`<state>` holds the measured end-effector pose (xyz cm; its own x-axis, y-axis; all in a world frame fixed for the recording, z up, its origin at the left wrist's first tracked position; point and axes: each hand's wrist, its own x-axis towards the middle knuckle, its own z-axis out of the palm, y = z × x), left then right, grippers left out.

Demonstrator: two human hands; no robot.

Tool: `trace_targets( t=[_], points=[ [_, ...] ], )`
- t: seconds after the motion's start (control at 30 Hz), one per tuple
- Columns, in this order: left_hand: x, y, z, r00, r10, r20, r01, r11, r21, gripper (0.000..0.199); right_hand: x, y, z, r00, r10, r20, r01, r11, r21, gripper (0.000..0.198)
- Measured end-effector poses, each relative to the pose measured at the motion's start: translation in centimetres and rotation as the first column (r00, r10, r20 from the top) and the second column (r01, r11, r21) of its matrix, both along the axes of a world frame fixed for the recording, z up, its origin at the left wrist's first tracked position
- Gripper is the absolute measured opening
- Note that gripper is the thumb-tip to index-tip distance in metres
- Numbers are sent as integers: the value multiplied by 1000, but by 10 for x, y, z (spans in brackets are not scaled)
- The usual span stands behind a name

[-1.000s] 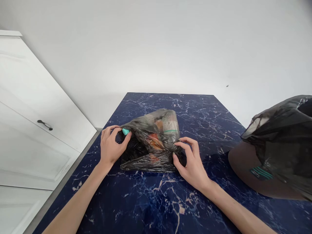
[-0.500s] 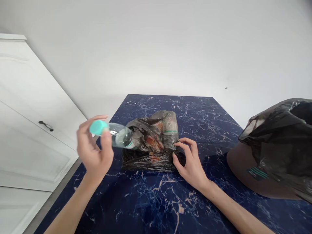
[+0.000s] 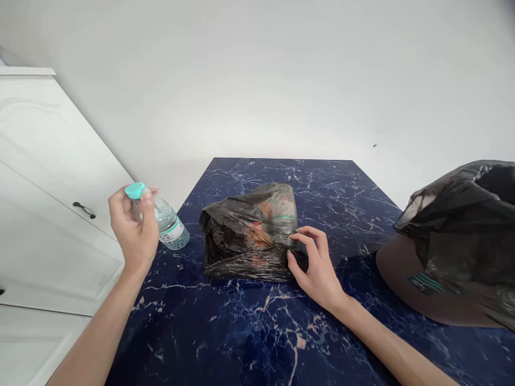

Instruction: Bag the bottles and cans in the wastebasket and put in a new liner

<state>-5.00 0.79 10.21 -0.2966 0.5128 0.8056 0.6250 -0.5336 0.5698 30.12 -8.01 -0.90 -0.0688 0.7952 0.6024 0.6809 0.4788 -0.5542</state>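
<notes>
My left hand grips a clear water bottle near its turquoise cap. The bottle leans, its white-and-green label facing me and its base low over the left side of the table; I cannot tell whether it touches. In the middle lies a thin black plastic bag, its mouth gaping to the left. Through the film show another bottle with a green band and something orange-brown. My right hand has its thumb and fingertips closed on the bag's right side, holding it down.
The bag rests on a dark blue marbled table. At right stands a brown bin lined with a black bag. A white cabinet is on the left, and a pale wall rises behind.
My left hand has drawn the bottle leftward out of the bag's mouth and tipped it more upright. The bag's opening has sagged back. My right hand stays at the bag's right side.
</notes>
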Motion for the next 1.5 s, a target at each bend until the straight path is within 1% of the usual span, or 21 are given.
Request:
trace_targets(
  t=[0.1,0.2,0.37,0.4,0.47,0.53,0.57,0.6,0.63,0.67,0.7,0.73,0.8,0.83,0.9,0.97,1.07,1.2,1.3,1.37,1.5],
  points=[
    [-3,4,-5,999,35,-10,-35,998,-53,29,0,0,0,1000,2,-8,-2,1000,4,33],
    [-4,2,-6,1000,4,-30,-7,995,-99,35,0,0,-1,1000,3,-18,-3,1000,0,33],
    [-9,-8,-8,1000,1,6,0,971,-240,66,0,0,0,1000,3,-27,-2,1000,11,32],
    [-9,-12,-8,999,41,-28,-46,977,-209,72,0,0,0,1000,-1,-30,2,1000,16,32],
    [-4,-23,-6,975,166,-149,-166,986,18,73,0,0,1,999,-16,-42,17,999,28,32],
    [6,-37,-2,926,261,-273,-180,941,287,53,-1,0,1,997,-39,-62,41,999,32,33],
    [12,-45,0,906,240,-350,-120,936,332,38,0,0,1,996,-52,-77,54,998,31,33],
    [19,-53,3,881,161,-444,-33,959,282,23,0,1,1,993,-63,-96,65,998,25,32],
    [26,-60,5,835,10,-550,70,990,126,13,0,1,1,990,-69,-121,71,997,14,31],
    [32,-65,6,760,-189,-622,158,982,-106,14,1,2,0,986,-70,-152,71,997,-3,29],
    [38,-69,6,672,-376,-638,196,921,-336,18,2,2,0,980,-69,-187,65,998,-27,26],
    [43,-72,5,585,-527,-616,194,829,-525,23,3,3,0,973,-64,-221,53,997,-56,23],
    [49,-72,-2,471,-678,-565,105,678,-727,31,5,3,1,960,-45,-275,17,994,-104,17],
    [51,-71,-8,439,-702,-561,54,644,-763,34,6,3,2,957,-26,-289,-7,993,-115,15],
    [54,-68,-20,409,-713,-570,-19,618,-786,38,7,2,5,956,49,-288,-80,992,-95,11],
    [56,-66,-31,422,-713,-559,-45,600,-799,40,6,-1,8,955,170,-243,-188,981,-51,11],
    [61,-66,-40,477,-706,-523,-44,576,-817,40,1,-7,12,924,368,-102,-371,929,-4,8],
    [71,-70,-37,542,-653,-529,-17,621,-784,38,-6,-15,15,863,504,34,-504,863,-31,14],
    [79,-71,-31,592,-624,-510,74,672,-736,37,-9,-21,17,827,562,33,-558,825,-88,20],
    [83,-72,-29,587,-633,-506,125,688,-715,36,-11,-24,18,806,592,22,-586,803,-105,23],
    [91,-70,-28,518,-700,-491,140,636,-759,50,-14,-28,18,792,610,28,-604,789,-113,23]
  ],
)
